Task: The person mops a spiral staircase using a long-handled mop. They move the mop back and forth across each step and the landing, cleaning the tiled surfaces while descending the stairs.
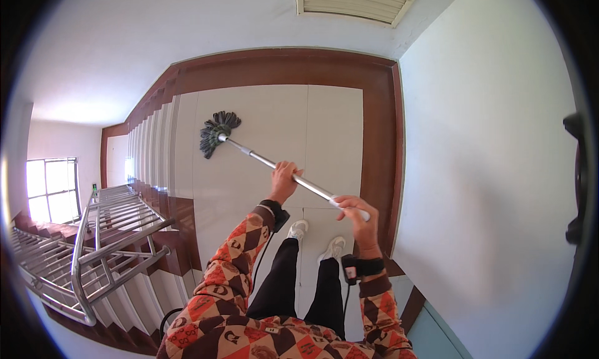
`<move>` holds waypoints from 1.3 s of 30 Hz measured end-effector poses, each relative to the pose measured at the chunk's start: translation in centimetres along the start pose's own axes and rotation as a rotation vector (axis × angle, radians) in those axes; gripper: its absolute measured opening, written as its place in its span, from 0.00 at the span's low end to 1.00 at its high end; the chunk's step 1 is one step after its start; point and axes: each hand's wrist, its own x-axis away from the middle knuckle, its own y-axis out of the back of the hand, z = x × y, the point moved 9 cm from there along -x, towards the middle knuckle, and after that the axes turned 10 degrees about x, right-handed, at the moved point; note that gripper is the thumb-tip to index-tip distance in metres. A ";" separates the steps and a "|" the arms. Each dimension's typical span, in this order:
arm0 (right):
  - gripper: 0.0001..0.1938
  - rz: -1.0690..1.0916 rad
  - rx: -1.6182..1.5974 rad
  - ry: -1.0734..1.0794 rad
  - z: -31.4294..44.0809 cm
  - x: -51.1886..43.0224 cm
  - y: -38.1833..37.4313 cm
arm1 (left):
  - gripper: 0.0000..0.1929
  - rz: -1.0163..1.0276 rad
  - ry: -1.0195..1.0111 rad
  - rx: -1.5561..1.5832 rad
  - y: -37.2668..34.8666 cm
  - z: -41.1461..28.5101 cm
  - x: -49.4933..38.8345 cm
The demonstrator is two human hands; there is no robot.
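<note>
My left hand [283, 179] is closed around the middle of a silver metal mop handle [313, 187]. Near the handle's pale grip end, my right hand [358, 214] holds it with the fingers wrapped over the top. The handle slants up and to the left to a mop head [217, 133] of dark grey-green strands, which lies fanned out on the pale tiled floor [262, 111] close to the top of the stairs. Both wrists carry black straps with small devices and cables.
Stairs [152, 139] descend at the left beside a stainless steel railing [124, 237]; more steps lie lower left. A brown border [380, 148] edges the landing. White walls [468, 148] stand above and right, with a louvred vent [355, 1] at the top. A blue-green door [435, 333] is lower right.
</note>
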 end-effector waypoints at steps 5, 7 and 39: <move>0.08 -0.071 0.140 0.056 5.5 1.4 6.8 | 0.12 -0.058 -0.216 0.206 -6.0 -8.0 -2.5; 0.08 -0.119 0.213 0.085 7.0 3.1 9.2 | 0.13 -0.084 -0.296 0.313 -8.2 -11.6 -2.6; 0.11 0.299 0.215 -0.005 -4.4 3.2 0.7 | 0.05 0.254 0.156 -0.181 -7.7 7.0 10.4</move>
